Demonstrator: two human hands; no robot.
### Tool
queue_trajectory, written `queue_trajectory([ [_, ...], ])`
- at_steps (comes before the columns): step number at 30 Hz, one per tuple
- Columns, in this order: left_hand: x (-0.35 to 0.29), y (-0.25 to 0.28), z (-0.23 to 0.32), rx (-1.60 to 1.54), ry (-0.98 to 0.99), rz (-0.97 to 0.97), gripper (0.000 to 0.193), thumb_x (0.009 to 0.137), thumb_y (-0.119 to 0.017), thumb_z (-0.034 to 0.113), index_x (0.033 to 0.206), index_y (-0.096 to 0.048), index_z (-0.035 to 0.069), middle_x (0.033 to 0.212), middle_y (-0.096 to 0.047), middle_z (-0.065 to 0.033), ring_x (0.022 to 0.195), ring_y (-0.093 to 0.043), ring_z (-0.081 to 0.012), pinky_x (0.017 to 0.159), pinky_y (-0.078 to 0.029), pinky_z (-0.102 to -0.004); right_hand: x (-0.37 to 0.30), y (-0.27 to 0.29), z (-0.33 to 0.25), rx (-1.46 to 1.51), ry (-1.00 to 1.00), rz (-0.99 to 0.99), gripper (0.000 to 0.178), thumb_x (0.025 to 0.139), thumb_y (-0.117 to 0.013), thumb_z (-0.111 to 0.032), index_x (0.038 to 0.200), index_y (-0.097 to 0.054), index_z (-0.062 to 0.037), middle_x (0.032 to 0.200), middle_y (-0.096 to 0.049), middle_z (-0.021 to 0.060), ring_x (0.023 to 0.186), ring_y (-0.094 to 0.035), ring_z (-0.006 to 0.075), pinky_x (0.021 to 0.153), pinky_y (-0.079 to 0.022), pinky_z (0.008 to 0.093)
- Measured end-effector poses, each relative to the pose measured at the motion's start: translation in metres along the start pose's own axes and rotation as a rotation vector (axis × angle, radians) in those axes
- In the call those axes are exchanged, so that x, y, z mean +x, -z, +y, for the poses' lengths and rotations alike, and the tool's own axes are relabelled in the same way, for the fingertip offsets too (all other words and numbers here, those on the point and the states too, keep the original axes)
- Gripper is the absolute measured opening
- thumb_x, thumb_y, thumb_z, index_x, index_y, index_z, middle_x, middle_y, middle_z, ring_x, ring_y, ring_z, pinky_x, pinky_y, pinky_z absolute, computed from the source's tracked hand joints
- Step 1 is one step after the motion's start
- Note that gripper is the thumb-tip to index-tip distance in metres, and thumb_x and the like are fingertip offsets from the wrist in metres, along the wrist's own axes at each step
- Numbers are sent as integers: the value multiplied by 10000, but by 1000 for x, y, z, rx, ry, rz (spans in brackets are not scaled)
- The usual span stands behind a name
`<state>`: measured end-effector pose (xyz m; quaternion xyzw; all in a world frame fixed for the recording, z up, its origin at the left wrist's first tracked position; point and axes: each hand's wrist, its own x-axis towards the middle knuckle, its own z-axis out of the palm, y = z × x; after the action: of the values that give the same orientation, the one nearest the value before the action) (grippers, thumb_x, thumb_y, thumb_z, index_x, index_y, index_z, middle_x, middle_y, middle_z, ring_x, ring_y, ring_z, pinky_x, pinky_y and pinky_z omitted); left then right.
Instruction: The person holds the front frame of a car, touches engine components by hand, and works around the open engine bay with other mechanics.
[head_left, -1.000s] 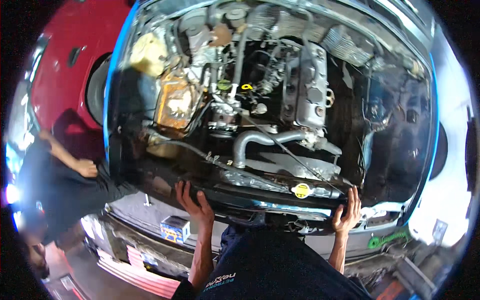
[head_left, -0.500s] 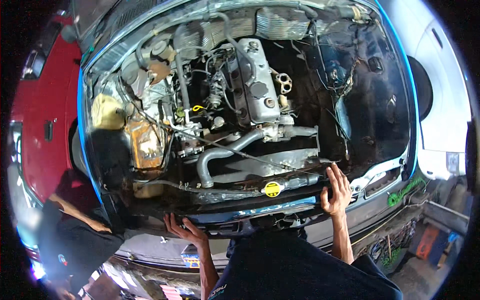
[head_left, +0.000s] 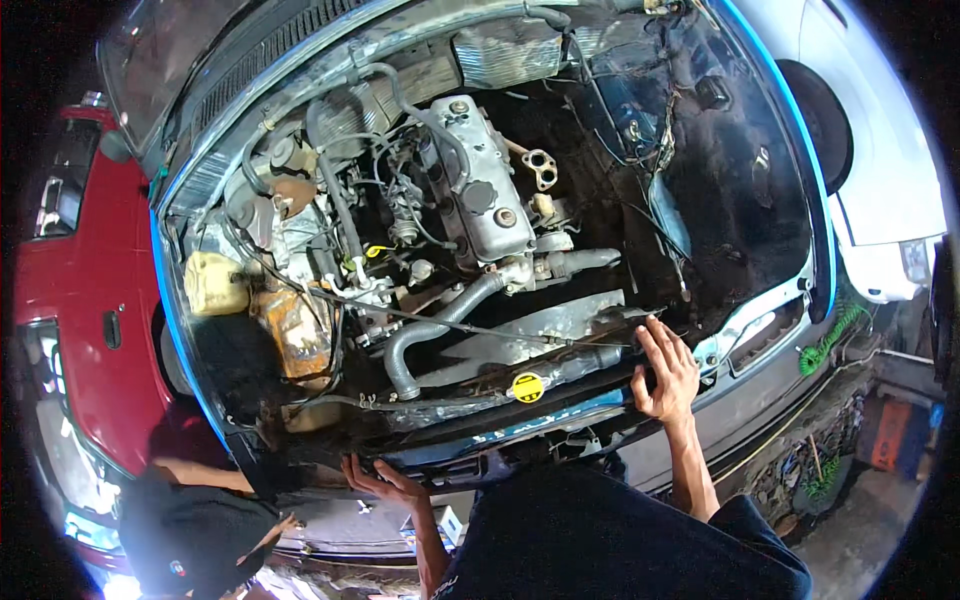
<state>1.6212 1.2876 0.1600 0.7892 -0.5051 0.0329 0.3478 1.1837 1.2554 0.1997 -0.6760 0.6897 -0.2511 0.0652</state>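
My right hand [head_left: 667,372] rests at the right end of the radiator [head_left: 450,408], fingers stretched and slightly spread over its top edge. Fingers extended, my left hand [head_left: 388,483] touches the front edge of the engine bay, left of my body; its lower part is in shadow. Neither hand holds anything. Between them lie the dark blue front crossmember [head_left: 585,406] and a round yellow radiator cap [head_left: 528,387]. A thick grey radiator hose [head_left: 425,328] curves from the engine to the radiator. Beyond it sits the engine's silver valve cover [head_left: 490,215] with a dark oil filler cap [head_left: 480,196].
A co-worker in a dark shirt [head_left: 190,530] stands at the left front corner, one hand [head_left: 290,523] low. Left is a red vehicle [head_left: 90,330], right a white one [head_left: 890,170]. A yellowed plastic reservoir [head_left: 215,282] and a coiled green hose [head_left: 830,340] flank the bay.
The whole view has shifted and turned a little, so the engine sits further left. Both my hands keep their places. The co-worker's lower hand has come into sight.
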Motion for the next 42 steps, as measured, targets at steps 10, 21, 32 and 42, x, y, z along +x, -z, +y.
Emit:
queue_trajectory([
  [10, -2, 5, -42, 5, 36, -91, 547, 847, -594, 158, 1354, -470, -8, 1402, -445, -230, 1324, -378, -403, 1136, -242, -490, 0, -5, -26, 95, 84, 11, 463, 906, -513, -205, 1310, -562, 16, 1330, -566, 230, 1198, -562, 409, 1028, -427, 477],
  [21, -15, 34, -22, -154, 144, -6, 431, 974, -527, 264, 1351, -460, 68, 1463, -356, -163, 1421, -281, -354, 1141, -305, -455, -19, 11, -52, -75, 236, 144, 651, 990, -334, -564, 1204, -643, -32, 1220, -643, 166, 1052, -630, 385, 876, -517, 450],
  [32, -13, 39, -22, -180, 40, 90, 413, 978, -510, 247, 1353, -447, 84, 1450, -374, -153, 1395, -329, -343, 1073, -365, -481, -36, 5, -46, -70, 305, 247, 658, 989, -326, -568, 1200, -636, -28, 1145, -653, 193, 998, -631, 400, 829, -508, 475],
  [42, -21, 32, -16, -22, 12, 267, 429, 937, -560, 224, 1349, -521, 112, 1417, -450, -131, 1360, -392, -309, 1100, -287, -521, -47, 22, -50, 11, 332, 175, 479, 983, -499, -376, 1261, -568, 8, 1180, -622, 221, 1069, -587, 406, 949, -450, 480],
])
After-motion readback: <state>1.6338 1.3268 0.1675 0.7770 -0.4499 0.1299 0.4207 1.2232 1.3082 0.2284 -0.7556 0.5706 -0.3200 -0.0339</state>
